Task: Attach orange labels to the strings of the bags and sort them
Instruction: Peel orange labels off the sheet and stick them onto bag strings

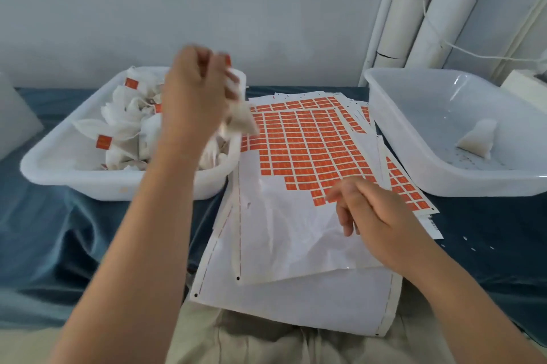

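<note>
Orange rectangular labels cover white backing sheets stacked mid-counter on blue cloth. Two white plastic tubs flank them. The left tub, near the left edge, is heaped with white gauze bags, three of them showing orange tags. The right tub holds one lone bag. The left hand, raised over the left tub's right rim, grips a blurred white bag. The right hand hovers over the sheets' peeled part, fingers curled; I cannot tell whether they pinch a label. White pipes stand behind the right tub.
</note>
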`<state>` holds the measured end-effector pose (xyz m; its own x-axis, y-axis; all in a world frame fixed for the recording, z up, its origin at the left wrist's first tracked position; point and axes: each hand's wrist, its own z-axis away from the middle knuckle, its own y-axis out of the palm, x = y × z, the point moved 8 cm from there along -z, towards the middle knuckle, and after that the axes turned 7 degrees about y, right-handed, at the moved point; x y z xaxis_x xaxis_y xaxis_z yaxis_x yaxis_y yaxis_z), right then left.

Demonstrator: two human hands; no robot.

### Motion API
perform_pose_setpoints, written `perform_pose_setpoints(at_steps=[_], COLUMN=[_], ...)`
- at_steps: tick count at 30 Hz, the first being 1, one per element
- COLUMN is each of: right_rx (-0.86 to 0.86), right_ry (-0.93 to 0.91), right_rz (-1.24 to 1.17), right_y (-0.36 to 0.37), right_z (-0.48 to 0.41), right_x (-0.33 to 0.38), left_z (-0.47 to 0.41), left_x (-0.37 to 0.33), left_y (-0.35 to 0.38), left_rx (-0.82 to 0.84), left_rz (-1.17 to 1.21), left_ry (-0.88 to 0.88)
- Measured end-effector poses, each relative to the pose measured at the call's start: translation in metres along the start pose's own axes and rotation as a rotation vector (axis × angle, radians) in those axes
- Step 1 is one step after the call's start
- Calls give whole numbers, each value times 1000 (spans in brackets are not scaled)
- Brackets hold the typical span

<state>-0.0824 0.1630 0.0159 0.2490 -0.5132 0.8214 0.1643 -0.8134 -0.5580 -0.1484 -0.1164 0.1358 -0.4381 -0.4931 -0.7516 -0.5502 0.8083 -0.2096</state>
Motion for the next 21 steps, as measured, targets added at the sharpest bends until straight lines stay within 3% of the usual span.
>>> perform_pose_setpoints(at_steps=[3,6,10,14,16,21], right_rx=[49,68,84,80,63,-52], right_ry=[18,-1,-24,-40,-44,-4], right_rz=[71,128,171,226,263,272], right_y=[6,10,12,8,4,-30], right_z=[0,1,3,3,2,-5], right_x=[-4,-5,-1,0,-1,1], left_z=[-68,-113,-114,-79,-74,-44], left_x=[-3,20,100,144,135,52], left_y=[-29,-37,-26,-16,-14,-2], left_rx=[-97,-30,313,704,691,425], left_rz=[-93,-289,-738,-926,-892,-725], left_ry=[157,191,6,-100,-85,133])
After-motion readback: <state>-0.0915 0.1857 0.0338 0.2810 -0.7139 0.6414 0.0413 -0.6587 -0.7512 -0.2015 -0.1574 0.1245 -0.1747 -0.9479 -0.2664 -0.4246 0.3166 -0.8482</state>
